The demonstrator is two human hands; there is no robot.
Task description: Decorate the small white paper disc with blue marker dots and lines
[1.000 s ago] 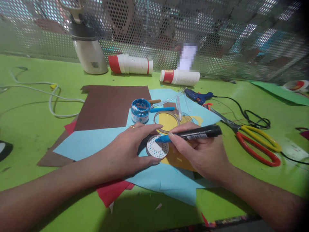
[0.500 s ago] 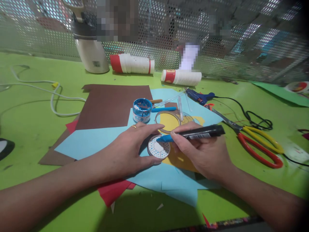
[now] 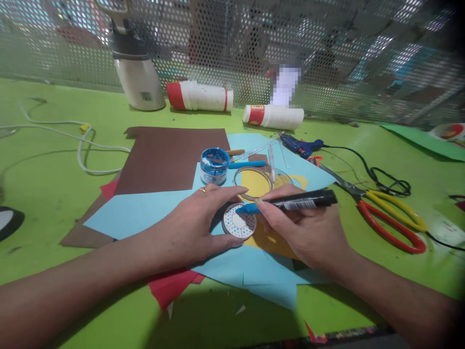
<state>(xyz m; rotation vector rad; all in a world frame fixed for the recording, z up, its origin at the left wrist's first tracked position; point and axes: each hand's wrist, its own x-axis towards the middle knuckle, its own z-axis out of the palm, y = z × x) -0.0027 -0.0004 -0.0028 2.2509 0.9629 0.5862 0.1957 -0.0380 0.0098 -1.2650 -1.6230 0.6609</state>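
Nearest, one green table [image 3: 199,320]: its front edge shows at lower right, with a strip of green surface between that edge and the layered paper. One red paper piece [image 3: 172,286] juts from under the light-blue paper [image 3: 138,213]. Hands, two. Left hand [image 3: 191,218]: thumb against the near rim of one white disc [image 3: 239,228], index finger spread toward its far side; cannot tell whether the hidden fingers clamp it. Right hand [image 3: 308,228]: thumb and fingers pinched around one black-and-blue marker [image 3: 301,200], blue end slanting down to the disc's upper part; tip contact too fine to confirm. Disc sits face up between the hands, over the paper, outer segments dotted blue, central polygon white. Right of the right hand, apart from it: one pair of scissors [image 3: 358,191]. Just beyond the disc: one ring [image 3: 250,168] over yellow paper; one upright, open-mouthed jar [image 3: 214,167], blue paint on its inner wall, level unreadable. Farther right, one glue gun [image 3: 301,145]. Far side: two nested cup stacks [image 3: 199,97] [image 3: 274,117] on their sides; one upright white bottle [image 3: 140,82], contents hidden; one perforated screen [image 3: 232,43] bounding the far edge.
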